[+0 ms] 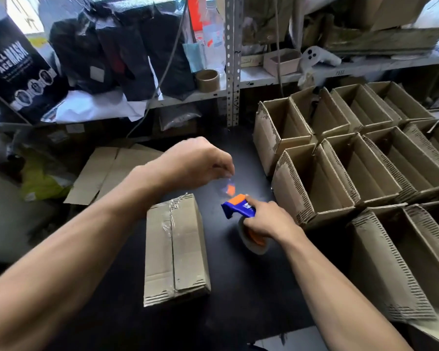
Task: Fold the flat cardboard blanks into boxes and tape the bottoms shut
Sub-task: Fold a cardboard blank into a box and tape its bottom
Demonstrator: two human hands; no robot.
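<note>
1. A folded cardboard box point(176, 252) lies bottom-up on the dark surface point(238, 287), a little left of centre, its long axis running from 12 to 6 o'clock. Clear tape runs along the seam of its flaps on the far half and wraps over the far edge; the near half of the seam looks bare.
2. The right hand point(266, 219) is just beside the box at its 3 o'clock, fingers curled round a blue and orange tape dispenser point(241, 211). The roll of clear tape point(251, 241) sits under the hand.
3. The left hand point(198, 163) hovers above the surface at 12 o'clock from the dispenser, fingers bent down and bunched at the tips. They seem to pinch a strip of clear tape point(224, 184) leading to the dispenser, but motion blur makes this hard to confirm.
4. Rows of open-topped finished boxes point(352, 173) stand packed together from 1 to 4 o'clock, touching one another.
5. Flat cardboard blanks point(107, 171) lie at 10 o'clock, past the surface's far left edge.
6. A metal shelf point(233, 82) runs across 12 o'clock, holding black bags point(127, 51), a black carton point(15, 69) printed "FULL FACE MASK", an empty tape core point(207, 80) and a plastic bottle point(213, 29).
</note>
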